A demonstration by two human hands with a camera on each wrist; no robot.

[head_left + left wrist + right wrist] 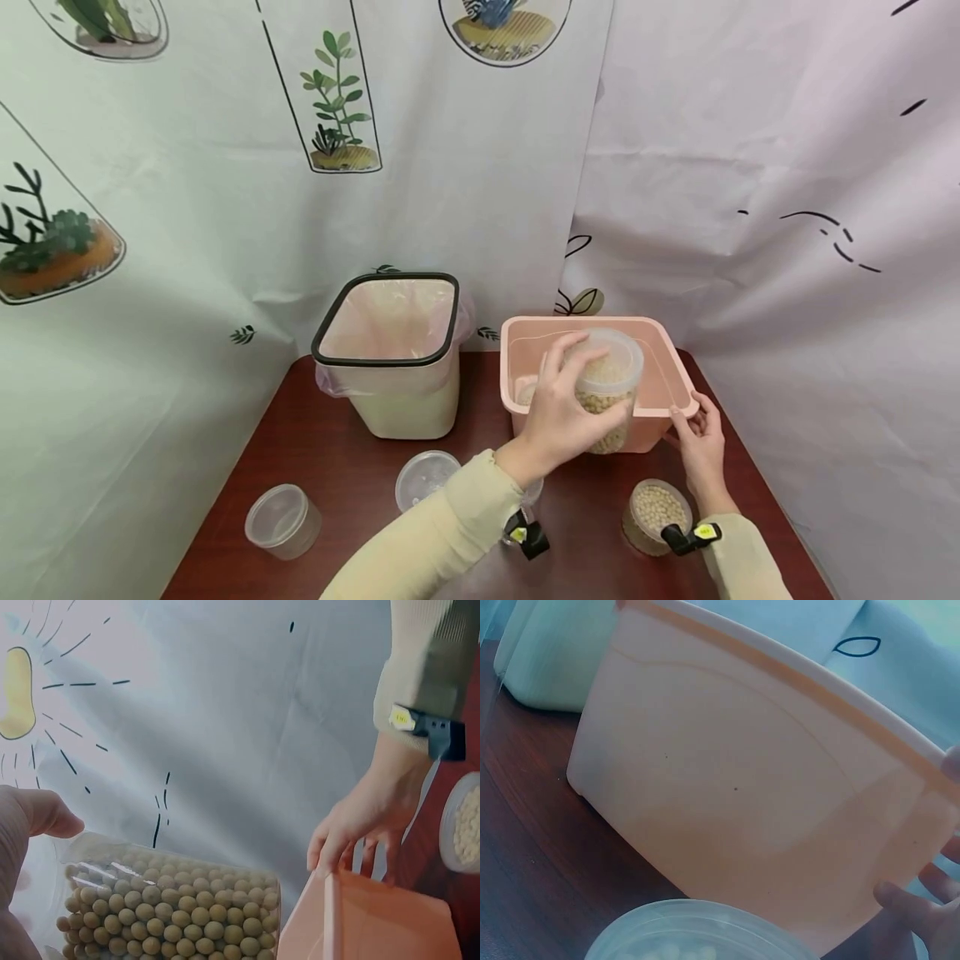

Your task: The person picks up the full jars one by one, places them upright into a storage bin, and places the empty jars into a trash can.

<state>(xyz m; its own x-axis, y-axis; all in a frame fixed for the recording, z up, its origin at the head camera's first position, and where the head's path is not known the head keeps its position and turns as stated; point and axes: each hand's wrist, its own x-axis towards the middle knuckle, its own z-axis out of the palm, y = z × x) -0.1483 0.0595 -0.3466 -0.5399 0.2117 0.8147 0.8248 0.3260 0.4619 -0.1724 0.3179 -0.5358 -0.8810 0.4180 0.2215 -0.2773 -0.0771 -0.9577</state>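
Observation:
My left hand (558, 408) grips a clear plastic jar (607, 408) with a translucent top, thumb on one side and fingers on the other. Round tan beans (172, 915) fill much of it. The jar is raised and tilted, overlapping the front of a pink plastic basin (652, 429) in the head view. At the basin's front right corner, my right hand (701, 442) pinches the rim, its thumb on top and fingers around the outside. Below that hand stands a second clear tub (637, 533) of pale round beans.
A cream bin (412, 404) with a black rim and a bag liner stands left of the basin. An uncovered clear tub (285, 525) sits at the table's left, and a clear round lid (423, 475) lies near my left sleeve. A patterned cloth (480, 208) hangs behind.

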